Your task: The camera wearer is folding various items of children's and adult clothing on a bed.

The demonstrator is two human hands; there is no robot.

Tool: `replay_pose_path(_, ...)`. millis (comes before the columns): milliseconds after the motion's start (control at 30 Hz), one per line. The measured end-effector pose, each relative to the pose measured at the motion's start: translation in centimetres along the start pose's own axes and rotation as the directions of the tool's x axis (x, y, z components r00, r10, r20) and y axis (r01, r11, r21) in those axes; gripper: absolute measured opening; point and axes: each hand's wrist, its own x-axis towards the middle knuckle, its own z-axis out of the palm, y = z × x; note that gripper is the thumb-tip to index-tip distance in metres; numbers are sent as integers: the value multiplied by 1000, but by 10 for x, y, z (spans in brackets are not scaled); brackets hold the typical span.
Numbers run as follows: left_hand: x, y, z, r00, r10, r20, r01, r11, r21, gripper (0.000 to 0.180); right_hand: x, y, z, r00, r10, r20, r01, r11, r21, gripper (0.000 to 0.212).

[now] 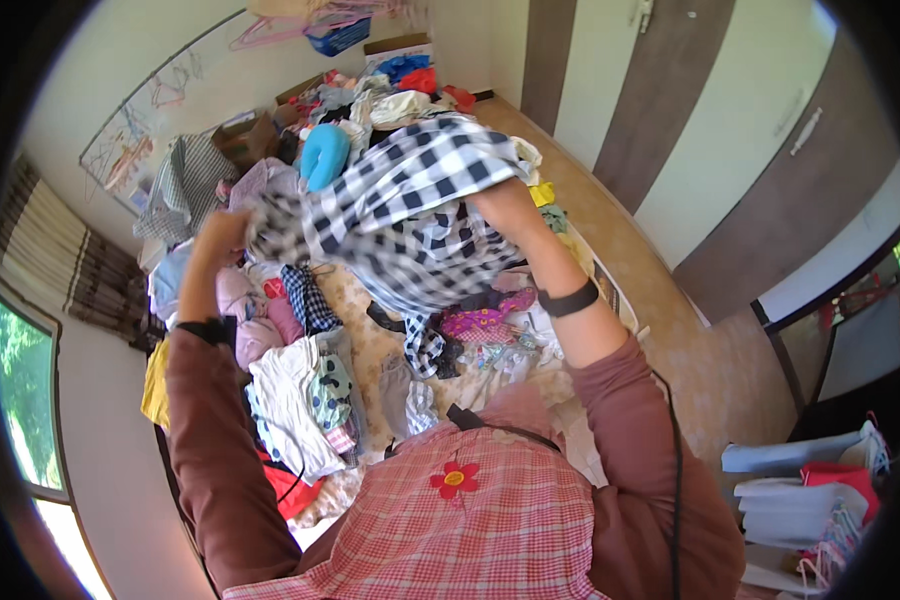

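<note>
Black-and-white checked garment (410,190): we're clutching it, left grip (228,230), right grip (500,205); blue neck pillow (315,152), clothes heap (400,107) crowding beyond.

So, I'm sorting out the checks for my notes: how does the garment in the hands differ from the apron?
The garment is black and white, while the apron is red and pale. The garment has large, bold checks; the apron has much finer ones. The garment is held up between the left hand and right hand, whereas the apron is worn. Both are checked cloth.
</note>
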Motion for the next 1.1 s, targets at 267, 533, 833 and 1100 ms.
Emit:
replay_pose_path(267, -43, 84, 178, 838, 304, 453, -489, 786, 378, 74, 53, -38, -25, 965, -191, 181, 170, 977, 125, 33)
replay_pose_path(533, -27, 68, 180, 913, 177, 368, -350, 801, 485, 29, 34, -33, -46, 921, -69, 384, -95, 915, 392, 49)
replay_pose_path(833, -38, 132, 168, 946, 220, 240, -144, 944, -297, 24, -25, 32, -21, 825, -46, 563, -344, 749, 565, 63)
replay_pose_path(1100, -46, 137, 161, 971, 174, 163, -121, 948, -293, 27, -31, -17, -6, 985, -26, 171, -72, 838, 541, 71)
